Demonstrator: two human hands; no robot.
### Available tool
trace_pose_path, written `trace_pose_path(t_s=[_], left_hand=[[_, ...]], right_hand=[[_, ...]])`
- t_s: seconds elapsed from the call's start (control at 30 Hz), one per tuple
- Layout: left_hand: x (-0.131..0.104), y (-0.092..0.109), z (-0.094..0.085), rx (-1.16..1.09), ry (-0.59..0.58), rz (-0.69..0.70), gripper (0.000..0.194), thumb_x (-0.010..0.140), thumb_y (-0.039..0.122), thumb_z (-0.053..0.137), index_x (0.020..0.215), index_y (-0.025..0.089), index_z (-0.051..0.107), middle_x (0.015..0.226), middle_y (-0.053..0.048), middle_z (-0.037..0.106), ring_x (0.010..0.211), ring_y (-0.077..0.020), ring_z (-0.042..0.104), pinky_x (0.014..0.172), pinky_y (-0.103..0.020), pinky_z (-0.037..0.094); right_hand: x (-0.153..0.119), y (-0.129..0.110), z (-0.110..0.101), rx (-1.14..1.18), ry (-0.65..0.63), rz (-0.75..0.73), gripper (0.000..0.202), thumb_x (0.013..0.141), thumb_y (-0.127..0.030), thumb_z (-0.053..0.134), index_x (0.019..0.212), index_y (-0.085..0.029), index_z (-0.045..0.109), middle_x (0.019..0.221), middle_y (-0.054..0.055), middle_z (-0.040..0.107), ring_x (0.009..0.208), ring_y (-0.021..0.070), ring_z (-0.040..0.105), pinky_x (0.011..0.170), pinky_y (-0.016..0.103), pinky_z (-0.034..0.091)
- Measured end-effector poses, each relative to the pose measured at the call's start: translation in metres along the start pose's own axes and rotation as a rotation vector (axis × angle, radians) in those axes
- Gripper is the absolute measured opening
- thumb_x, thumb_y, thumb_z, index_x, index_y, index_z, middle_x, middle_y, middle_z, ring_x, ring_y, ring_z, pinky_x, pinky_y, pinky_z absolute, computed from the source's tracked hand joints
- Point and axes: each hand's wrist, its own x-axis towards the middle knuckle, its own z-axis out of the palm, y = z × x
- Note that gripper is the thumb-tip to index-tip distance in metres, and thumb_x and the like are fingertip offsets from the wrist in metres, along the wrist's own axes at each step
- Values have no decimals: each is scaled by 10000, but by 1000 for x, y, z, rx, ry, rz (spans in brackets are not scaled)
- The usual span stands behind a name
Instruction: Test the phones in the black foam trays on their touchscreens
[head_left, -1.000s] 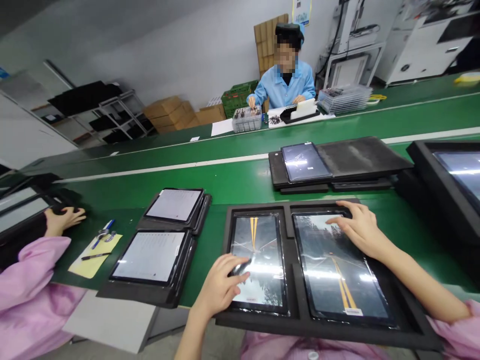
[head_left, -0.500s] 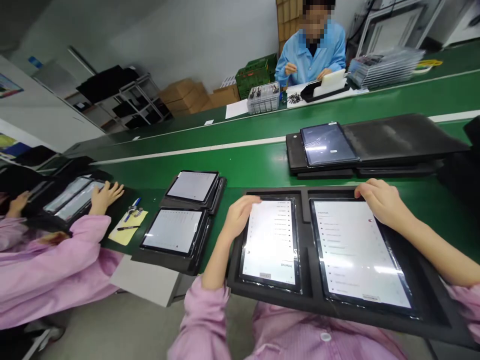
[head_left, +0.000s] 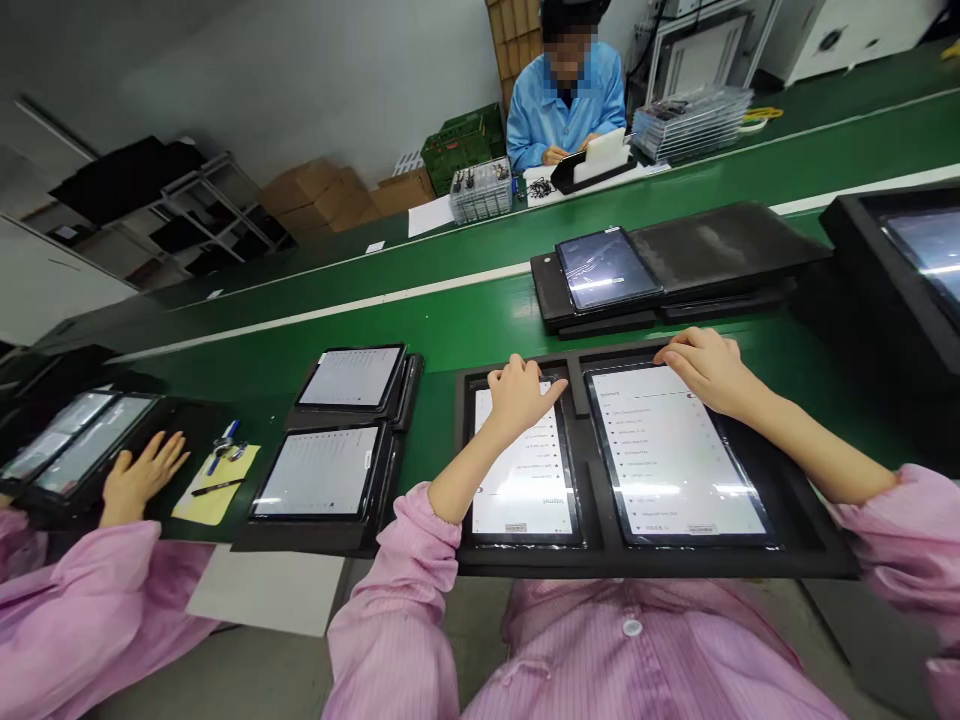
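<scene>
"How far along?"
"Partway, I'd judge: the left tablet (head_left: 525,490), under the left hand (head_left: 519,396), and right tablet (head_left: 667,455), just nearer than the right hand (head_left: 703,366), show text; neither is out of the tray (head_left: 660,563)."
"Gripping anything?"
"No, both loosely open; fingertip contact is hard to tell."

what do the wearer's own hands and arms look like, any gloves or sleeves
The left hand and right hand are both bare: no gloves, and no watch or wrist strap shows. The left sleeve and right sleeve are loose, pink and creased, ending short of the wrists so part of each forearm is uncovered.
</scene>
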Motion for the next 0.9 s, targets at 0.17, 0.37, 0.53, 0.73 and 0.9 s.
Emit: trace_pose_path(t_s=[0.17, 0.37, 0.53, 0.73, 0.9], left_hand=[[-3, -3, 1, -43, 15, 9, 377, 960, 524, 625, 1119, 184, 642, 1177, -91, 599, 1087, -276, 623, 1033, -456, 348], [1, -12, -1, -72, -12, 33, 317, 899, 436, 725, 1111, 210, 660, 1182, -87, 634, 1091, -310, 637, 996, -476, 356], [6, -29, -6, -165, -71, 79, 338, 889, 69, 544, 1134, 243, 701, 1239, -54, 684, 1105, -262, 667, 1050, -494, 357], [12, -48, -8, -300, -96, 147, 657, 749, -72, 354, 1184, 239, 736, 1268, -6, 722, 1196, -169, 655, 1091, -332, 451], [5, -53, -12, -355, -114, 181, 408, 974, 213, 427, 1294, 217, 681, 1369, -47, 680, 1275, -203, 619, 1138, -343, 441]], right_hand=[[-39, -25, -20, 181, 18, -151, 491, 1090, -452, 291, 941, -251, 714, 1041, 81, 660, 988, 282, 609, 878, 470, 416], [-62, -45, -13, 229, 106, -305, 350, 1091, -328, 336, 937, -233, 636, 945, 65, 649, 910, 245, 599, 861, 441, 390], [-62, -56, -13, 92, 73, -601, 280, 1075, -275, 385, 938, -202, 617, 949, 72, 641, 864, 222, 565, 843, 420, 372], [-64, -63, -8, -15, -96, -726, 477, 1078, -504, 347, 1292, -230, 673, 1235, 177, 606, 1041, 325, 539, 910, 509, 370], [-63, -58, -12, 32, -154, -693, 456, 1069, -512, 379, 1067, -301, 783, 1275, 151, 610, 1103, 356, 530, 930, 554, 360]])
